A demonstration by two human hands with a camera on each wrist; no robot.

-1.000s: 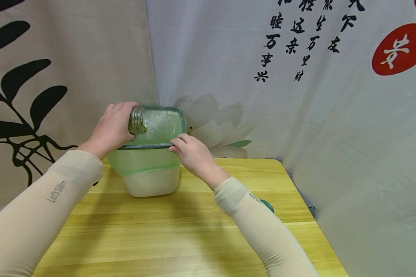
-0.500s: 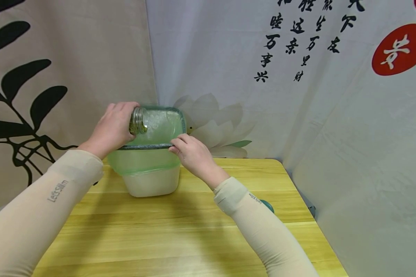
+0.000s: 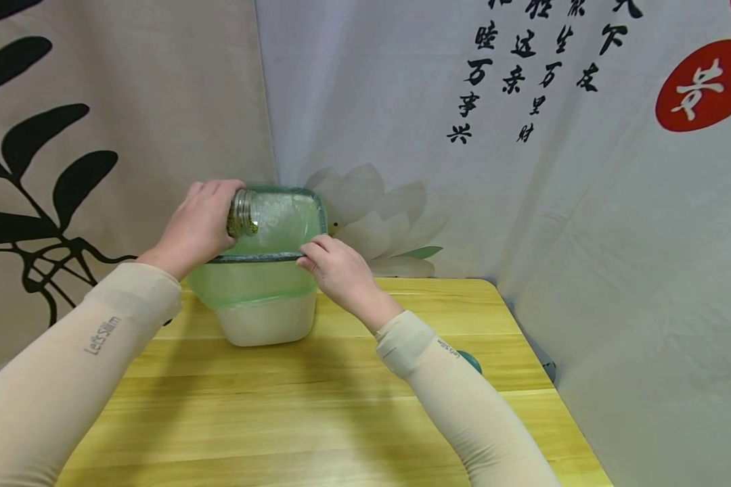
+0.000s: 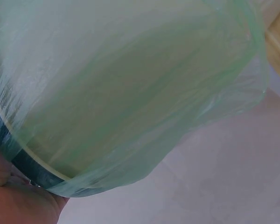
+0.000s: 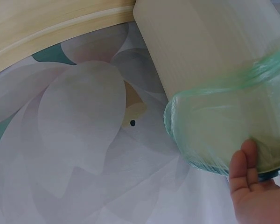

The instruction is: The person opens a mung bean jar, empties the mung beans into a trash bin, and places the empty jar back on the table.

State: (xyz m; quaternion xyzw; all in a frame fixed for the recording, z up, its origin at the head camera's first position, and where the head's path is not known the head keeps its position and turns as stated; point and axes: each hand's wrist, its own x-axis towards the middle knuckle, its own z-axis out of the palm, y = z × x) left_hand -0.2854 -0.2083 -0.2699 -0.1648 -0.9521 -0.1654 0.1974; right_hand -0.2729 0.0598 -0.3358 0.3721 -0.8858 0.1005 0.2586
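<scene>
My left hand [image 3: 197, 220] grips a clear glass jar [image 3: 242, 212], tipped sideways with its mouth toward the right, above the opening of a trash can. Yellow-green bits show inside the jar. The cream trash can [image 3: 268, 328] has a dark rim [image 3: 258, 258] and a thin green bag [image 3: 252, 281] folded over its outside. At the near right part of that rim, my right hand [image 3: 346, 274] pinches the edge through the bag. The right wrist view has the right-hand fingers [image 5: 239, 170] against the bagged rim. In the left wrist view the bag hides the jar.
A wooden table [image 3: 250, 419] carries the trash can near its back edge. Behind my right forearm lies a rounded teal object [image 3: 471, 361], mostly hidden. Printed cloth [image 3: 390, 115] with leaves, a lotus and writing hangs behind the table and along its right side.
</scene>
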